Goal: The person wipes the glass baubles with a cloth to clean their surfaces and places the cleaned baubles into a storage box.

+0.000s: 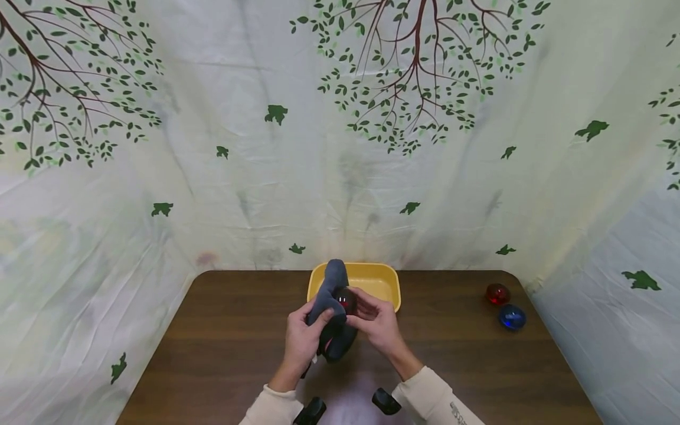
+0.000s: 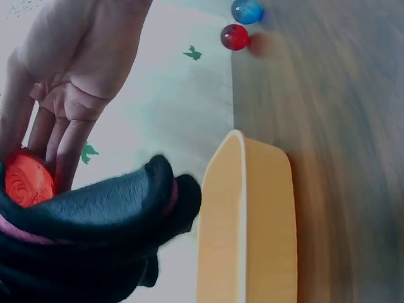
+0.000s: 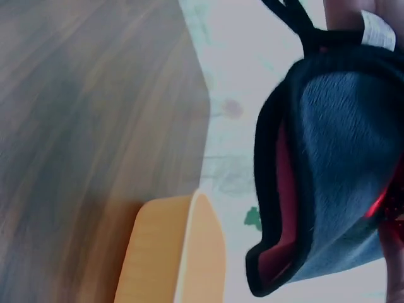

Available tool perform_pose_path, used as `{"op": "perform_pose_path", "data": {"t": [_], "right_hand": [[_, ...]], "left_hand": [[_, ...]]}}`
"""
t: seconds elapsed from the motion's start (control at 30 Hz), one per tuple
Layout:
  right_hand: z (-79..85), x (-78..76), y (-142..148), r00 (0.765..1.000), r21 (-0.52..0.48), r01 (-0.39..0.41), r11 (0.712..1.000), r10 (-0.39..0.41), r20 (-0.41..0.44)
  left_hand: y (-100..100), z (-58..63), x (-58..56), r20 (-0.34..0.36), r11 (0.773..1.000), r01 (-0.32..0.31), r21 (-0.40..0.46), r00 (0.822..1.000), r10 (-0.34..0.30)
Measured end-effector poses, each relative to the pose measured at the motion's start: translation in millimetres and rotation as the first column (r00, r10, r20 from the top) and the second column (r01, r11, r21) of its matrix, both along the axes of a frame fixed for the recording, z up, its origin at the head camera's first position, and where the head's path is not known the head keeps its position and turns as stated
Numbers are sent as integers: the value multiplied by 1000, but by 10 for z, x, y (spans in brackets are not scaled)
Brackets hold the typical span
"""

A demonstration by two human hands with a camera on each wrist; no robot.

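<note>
In the head view my left hand [image 1: 303,339] grips a dark blue-grey plush cloth piece [image 1: 336,273] with its thumb on top. It has black edging and a pink lining. A white label [image 3: 379,30] and a black loop show on it in the right wrist view. My right hand [image 1: 379,324] pinches a dark red shiny ball [image 1: 346,300] against the cloth. The left wrist view shows this ball [image 2: 28,180] as orange-red with swirls, partly covered by the cloth. Both hands are above the table, just in front of a yellow tub.
The yellow tub [image 1: 376,270] stands at the table's back edge, behind the cloth. Toward the right edge of the brown wooden table [image 1: 223,342] lie a red ball [image 1: 497,293] and a blue ball [image 1: 512,317]. A leaf-printed sheet [image 1: 340,177] hangs behind.
</note>
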State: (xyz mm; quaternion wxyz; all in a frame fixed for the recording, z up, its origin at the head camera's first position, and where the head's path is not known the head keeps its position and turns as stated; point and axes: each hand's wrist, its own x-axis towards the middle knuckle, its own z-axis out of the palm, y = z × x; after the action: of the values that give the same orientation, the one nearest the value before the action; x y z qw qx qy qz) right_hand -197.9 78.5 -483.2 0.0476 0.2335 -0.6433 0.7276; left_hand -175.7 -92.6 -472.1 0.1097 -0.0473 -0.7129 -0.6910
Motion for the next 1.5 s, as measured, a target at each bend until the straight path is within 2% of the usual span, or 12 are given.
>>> {"op": "perform_pose_path", "data": {"t": [0.1, 0.2, 0.33, 0.43, 0.6, 0.77, 0.9, 1.03, 1.17, 1.3, 1.43, 1.5], "right_hand": [[8, -24, 22, 991, 30, -30, 999, 33, -132], [68, -17, 44, 966, 75, -31, 997, 49, -253], [157, 21, 60, 954, 98, -27, 995, 55, -295], [123, 18, 63, 970, 93, -21, 995, 43, -240], [-2, -4, 52, 998, 52, 2, 999, 1, -57], [3, 18, 25, 999, 33, 22, 999, -24, 47], [62, 38, -14, 985, 35, 45, 998, -50, 164], [103, 35, -65, 980, 61, 44, 997, -55, 190], [75, 12, -48, 996, 111, -35, 993, 27, 80], [115, 6, 6, 991, 181, -124, 976, 132, -37], [284, 58, 16, 980, 269, -27, 963, 78, -181], [355, 65, 15, 954, 300, 55, 952, 39, -298]], "left_hand": [[-2, 15, -9, 42, 999, 16, 44, 999, -18], [-8, 35, -11, 64, 998, 30, 54, 997, -33], [-26, 37, -14, 72, 997, 54, 54, 996, -58], [-39, 24, -16, 46, 994, 80, 68, 995, -83], [-45, 3, -9, -14, 992, 109, 59, 994, -108], [-53, -13, -8, -48, 994, 109, 8, 993, -108], [-84, -19, -21, -73, 992, 120, -45, 990, -124], [-115, 6, -50, -76, 992, 98, -80, 992, -104], [-130, 17, -68, -33, 997, 71, -32, 997, -72], [-155, -1, -72, 36, 997, 61, 57, 997, -63], [-163, 8, -78, 89, 991, 70, 113, 993, -81], [-167, 20, -79, 100, 989, 77, 124, 991, -89]]}}
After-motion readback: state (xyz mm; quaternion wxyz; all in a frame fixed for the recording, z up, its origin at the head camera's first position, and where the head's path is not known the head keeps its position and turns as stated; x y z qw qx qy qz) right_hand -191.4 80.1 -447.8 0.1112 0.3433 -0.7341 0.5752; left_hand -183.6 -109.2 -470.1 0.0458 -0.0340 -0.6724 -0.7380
